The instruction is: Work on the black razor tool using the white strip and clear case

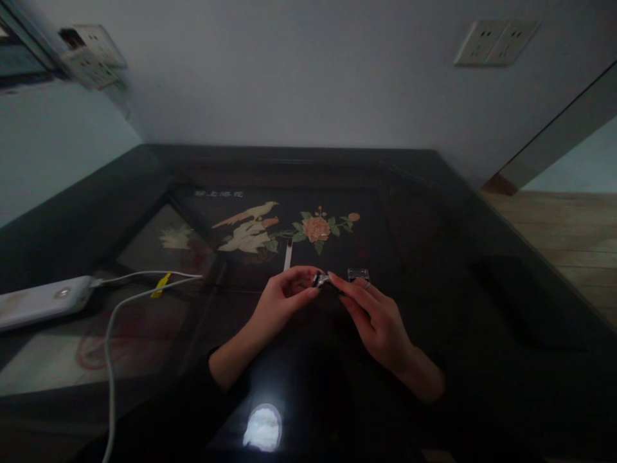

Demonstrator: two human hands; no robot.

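A small black-and-silver shiny object (320,280) is held between my two hands above the glossy dark tabletop; its kind is too small and dim to make out. My left hand (284,297) pinches its left side between thumb and fingers. My right hand (378,318) is closed at its other side, fingertips pressed together on it, with a ring on one finger. Just beyond the left fingers lies a narrow silver strip (288,254), its near end hidden behind the hand. A small clear rectangular case (358,274) sits behind my right fingers, partly covered by them.
On the left lies a white power bank (45,301), its white cable (112,360) carrying a yellow tag (160,285) and running toward the near edge. The dark table (434,212) bears a bird-and-flower picture. Behind it stands a wall with sockets (496,43).
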